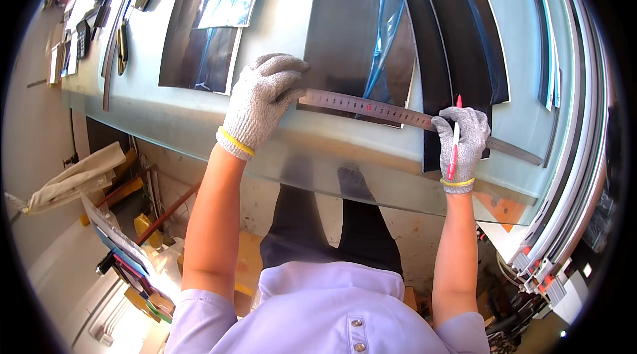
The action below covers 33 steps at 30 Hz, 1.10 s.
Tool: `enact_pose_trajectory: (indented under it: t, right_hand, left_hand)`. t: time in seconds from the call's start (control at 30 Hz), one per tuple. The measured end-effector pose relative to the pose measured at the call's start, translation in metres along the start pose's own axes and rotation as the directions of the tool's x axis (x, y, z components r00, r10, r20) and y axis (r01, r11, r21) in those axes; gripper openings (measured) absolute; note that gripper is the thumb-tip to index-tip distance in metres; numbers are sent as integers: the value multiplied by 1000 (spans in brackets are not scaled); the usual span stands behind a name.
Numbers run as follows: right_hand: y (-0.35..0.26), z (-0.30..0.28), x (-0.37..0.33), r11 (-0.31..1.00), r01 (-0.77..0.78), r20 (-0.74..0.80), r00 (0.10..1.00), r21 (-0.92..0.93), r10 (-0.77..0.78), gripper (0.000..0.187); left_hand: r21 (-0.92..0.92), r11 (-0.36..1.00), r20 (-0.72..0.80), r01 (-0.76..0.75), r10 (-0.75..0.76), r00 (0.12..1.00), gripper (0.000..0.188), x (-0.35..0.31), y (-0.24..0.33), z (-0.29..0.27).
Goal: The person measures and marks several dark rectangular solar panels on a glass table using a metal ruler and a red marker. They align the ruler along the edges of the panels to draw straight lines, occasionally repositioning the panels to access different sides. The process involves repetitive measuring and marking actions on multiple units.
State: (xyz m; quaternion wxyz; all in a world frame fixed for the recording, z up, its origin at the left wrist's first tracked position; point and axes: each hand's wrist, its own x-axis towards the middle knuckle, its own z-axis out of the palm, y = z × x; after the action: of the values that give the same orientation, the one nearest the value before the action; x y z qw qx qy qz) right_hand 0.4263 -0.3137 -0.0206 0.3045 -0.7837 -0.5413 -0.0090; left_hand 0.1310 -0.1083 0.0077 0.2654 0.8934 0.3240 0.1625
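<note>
Across the front ends of several dark strips lies a metal ruler (371, 107), slanting down to the right. My left hand (262, 102), in a grey knit glove with a yellow cuff, pinches the ruler's left end. The gloved right hand (464, 138) has its fingers closed on a red and white pen (454, 151), while its fingertips also touch the ruler. Under the ruler is a wide dark sheet (345, 29) with crumpled blue film (385, 42) on it. Long black strips (441, 42) run beneath the ruler near my right hand.
A glass tabletop (166, 115) spans the view. Another dark sheet (176, 42) lies left, near a black and yellow cutter (122, 47) and a calculator (83, 37). Metal profiles (584, 122) line the right edge. An orange triangular piece (501, 208) shows below the glass; cloth (79, 178) hangs at left.
</note>
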Motion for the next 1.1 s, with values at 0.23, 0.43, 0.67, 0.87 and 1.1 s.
enact_pose_trajectory:
  t: [0.23, 0.43, 0.67, 0.87, 1.1]
  right_hand:
    - [-2, 1, 1, 998, -58, 42, 997, -21, 59, 23]
    - [2, 6, -3, 998, -57, 32, 998, -15, 57, 24]
    - [6, 10, -7, 1000, -28, 13, 1000, -12, 28, 24]
    - [6, 9, -8, 999, -9, 0, 1000, -45, 9, 24]
    - [8, 14, -9, 1000, 7, -52, 999, -3, -7, 26]
  left_hand:
    - [-16, 1000, 39, 1, 0, 999, 15, -2, -5, -2]
    - [-50, 998, 24, -35, 37, 999, 15, -4, -12, 0]
    - [-73, 995, 4, -60, 61, 998, 16, -6, -16, 1]
    - [-86, 995, -17, -59, 58, 998, 15, -6, -16, 4]
    - [-55, 997, -31, -48, 46, 998, 12, -7, -16, 6]
